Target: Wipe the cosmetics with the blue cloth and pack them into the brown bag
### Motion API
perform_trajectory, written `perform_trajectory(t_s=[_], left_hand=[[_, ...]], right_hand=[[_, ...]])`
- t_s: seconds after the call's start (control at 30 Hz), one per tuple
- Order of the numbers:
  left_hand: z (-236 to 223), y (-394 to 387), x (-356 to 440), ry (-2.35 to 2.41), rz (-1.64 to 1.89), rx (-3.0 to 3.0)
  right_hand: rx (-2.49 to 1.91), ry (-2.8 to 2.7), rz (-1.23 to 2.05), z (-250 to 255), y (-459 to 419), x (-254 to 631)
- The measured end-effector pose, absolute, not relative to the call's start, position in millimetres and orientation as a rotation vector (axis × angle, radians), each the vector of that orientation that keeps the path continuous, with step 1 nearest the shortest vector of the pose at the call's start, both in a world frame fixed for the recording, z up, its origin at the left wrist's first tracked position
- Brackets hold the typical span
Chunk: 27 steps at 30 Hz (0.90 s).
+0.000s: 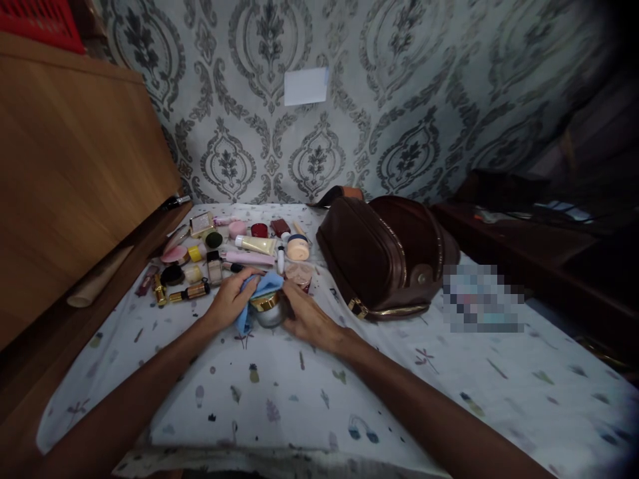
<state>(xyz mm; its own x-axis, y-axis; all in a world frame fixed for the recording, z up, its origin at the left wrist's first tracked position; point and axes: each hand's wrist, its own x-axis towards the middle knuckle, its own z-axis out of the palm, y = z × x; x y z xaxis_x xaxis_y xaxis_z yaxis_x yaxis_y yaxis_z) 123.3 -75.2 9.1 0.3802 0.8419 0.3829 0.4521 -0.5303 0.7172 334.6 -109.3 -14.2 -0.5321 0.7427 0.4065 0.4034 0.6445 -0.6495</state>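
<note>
Between my hands is a cosmetic jar (269, 314) with a gold lid and a pale, glassy body. My left hand (232, 299) is closed on a blue cloth (268, 285), which lies over the lid and hangs down the jar's left side. From the right, my right hand (312, 316) grips the jar, its fingers curled around the side. Just behind that hand stands a round pinkish container (299, 274). A pale pink tube (249, 257) and a cream tube with a white cap (255, 245) lie beyond the cloth.
Several cosmetics, among them a gold-and-black tube (190, 293) and a black round pot (172, 275), spread to the left. A brown leather bag (359, 253) stands at the right. A wooden cabinet (80, 173) borders the left, and patterned wallpaper (344, 133) rises behind.
</note>
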Motion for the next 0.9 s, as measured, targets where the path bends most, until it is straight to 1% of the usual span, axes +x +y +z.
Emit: perform_trajectory(t_s=[0.1, 0.23, 0.53, 0.6, 0.73, 0.8, 0.9], left_hand=[[9.1, -76.0, 123.3, 1.124, 1.001, 2.175], [10.0, -76.4, 122.9, 1.140, 1.062, 2.197], [27.0, -82.6, 121.4, 1.172, 1.287, 2.258], [31.2, -84.8, 121.1, 1.067, 1.187, 2.312], [39.4, -88.2, 118.1, 0.756, 0.760, 2.451], [43.6, -87.6, 114.7, 0.680, 0.664, 2.445], [48.5, -83.5, 109.4, 0.650, 0.610, 2.421]], right_hand=[[-0.892, -2.277, 0.704, -12.9, -111.8, 334.2], [-0.872, -2.306, 0.769, -7.5, -117.1, 331.7], [-0.985, -2.058, 0.955, -6.6, -118.0, 326.6], [-0.943, -1.976, 0.983, -9.9, -115.0, 326.6], [-0.845, -1.820, 1.000, -17.6, -108.4, 325.7], [-0.838, -1.792, 1.009, -18.9, -107.2, 325.0], [-0.827, -1.802, 1.030, -16.1, -108.4, 324.5]])
